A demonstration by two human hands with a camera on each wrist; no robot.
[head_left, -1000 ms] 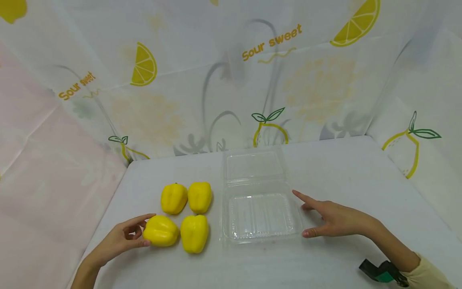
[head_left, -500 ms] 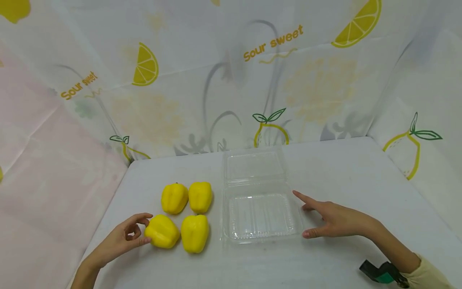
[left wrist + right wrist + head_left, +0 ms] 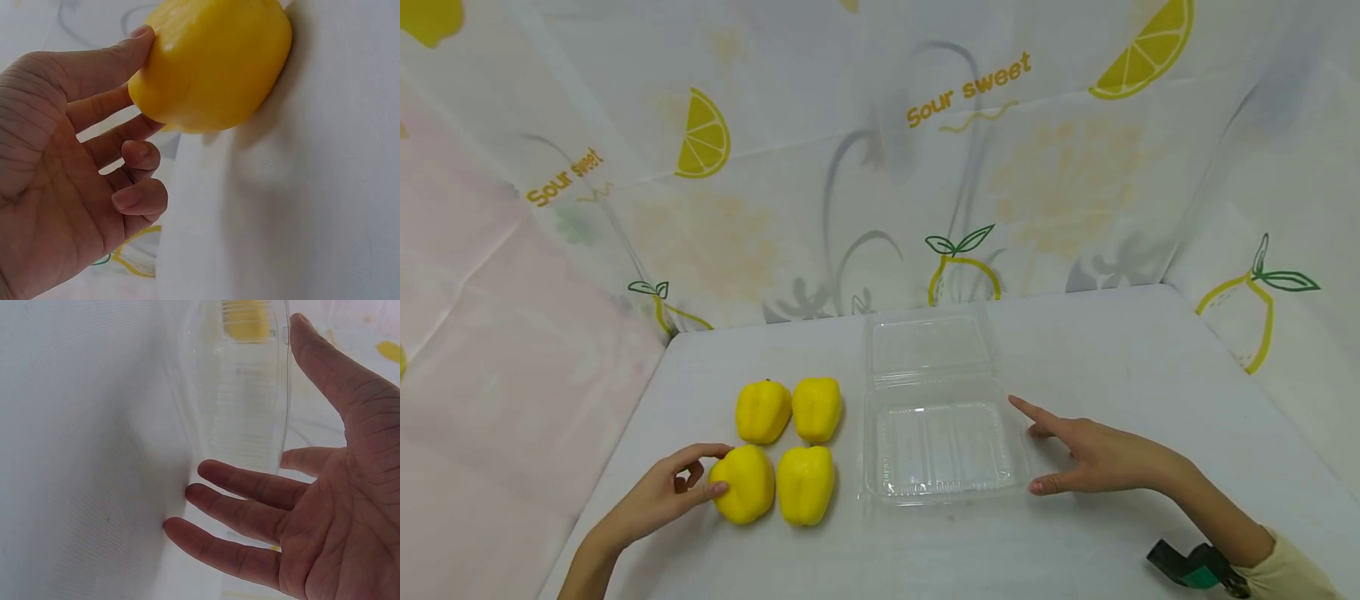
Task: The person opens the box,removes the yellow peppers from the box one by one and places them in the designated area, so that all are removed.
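Note:
My left hand (image 3: 662,489) pinches a yellow bell pepper (image 3: 747,485) between thumb and fingers at its left side. The left wrist view shows the thumb on this pepper (image 3: 212,62), while the other fingers curl below and away from it. Three more yellow bell peppers lie close by: one beside it (image 3: 805,487), two behind (image 3: 763,412) (image 3: 817,409). A clear plastic clamshell box (image 3: 943,450) lies with its lid (image 3: 931,346) folded back. Along the box's right side, my right hand (image 3: 1105,454) has its fingers spread; the right wrist view shows the thumb at the rim.
White cloth covers the table (image 3: 1075,358). Behind it hangs a curtain (image 3: 820,167) printed with lemons, and more cloth closes off both sides. A black and green strap device (image 3: 1195,567) is on the right wrist.
The front left pepper has turned and shifted slightly right, and my left hand has moved right with it. My right hand and the box have stayed put.

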